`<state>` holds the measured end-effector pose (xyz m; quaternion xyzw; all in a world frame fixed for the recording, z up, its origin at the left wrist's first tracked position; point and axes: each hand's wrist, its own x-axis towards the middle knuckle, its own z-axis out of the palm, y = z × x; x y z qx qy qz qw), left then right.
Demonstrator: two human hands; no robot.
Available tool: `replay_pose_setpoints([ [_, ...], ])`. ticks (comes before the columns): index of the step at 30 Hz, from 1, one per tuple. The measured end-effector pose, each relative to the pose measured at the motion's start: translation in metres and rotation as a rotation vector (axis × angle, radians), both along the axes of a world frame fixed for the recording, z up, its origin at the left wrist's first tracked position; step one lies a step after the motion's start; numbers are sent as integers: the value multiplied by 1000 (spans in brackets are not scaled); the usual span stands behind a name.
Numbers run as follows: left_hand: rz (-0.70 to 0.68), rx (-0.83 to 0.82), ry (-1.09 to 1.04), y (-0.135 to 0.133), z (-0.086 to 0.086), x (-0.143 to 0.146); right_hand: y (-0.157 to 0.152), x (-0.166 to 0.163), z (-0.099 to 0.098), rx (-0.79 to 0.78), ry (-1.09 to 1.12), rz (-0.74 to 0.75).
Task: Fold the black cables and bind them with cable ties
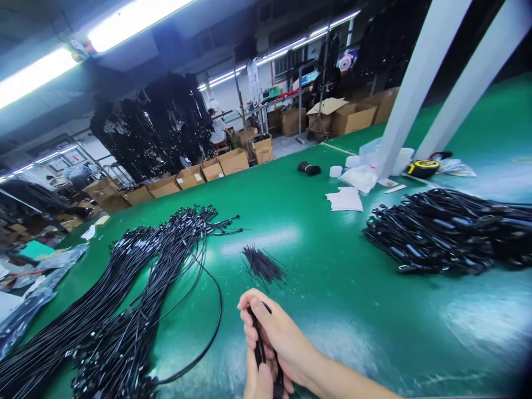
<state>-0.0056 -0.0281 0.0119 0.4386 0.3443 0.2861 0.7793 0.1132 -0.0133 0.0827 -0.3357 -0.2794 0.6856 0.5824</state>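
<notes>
My right hand is closed around a folded black cable near the front edge of the green table. Below it, my left hand shows only in part at the picture's bottom edge and grips the same cable. The cable's loose end loops away to the left toward a large spread of black cables. Just beyond my hands lies a small pile of black twist ties.
A heap of bundled black cables lies at the right. White papers, plastic bags, a yellow tape measure and two white posts stand farther back. Cardboard boxes line the table's far side; a person sits beyond.
</notes>
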Motion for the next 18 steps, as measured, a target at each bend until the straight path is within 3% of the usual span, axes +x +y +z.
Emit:
replay_pose_setpoints([
  [5, -9, 94, 121, 4, 4, 7, 2, 10, 9, 44, -231, 36],
  [9, -170, 188, 118, 3, 6, 8, 8, 17, 6, -44, -47, 109],
  [14, -290, -103, -77, 6, 8, 12, 13, 24, -3, -65, 118, 240],
  [18, -323, -186, -105, 7, 17, 14, 14, 29, -5, -38, 110, 323],
])
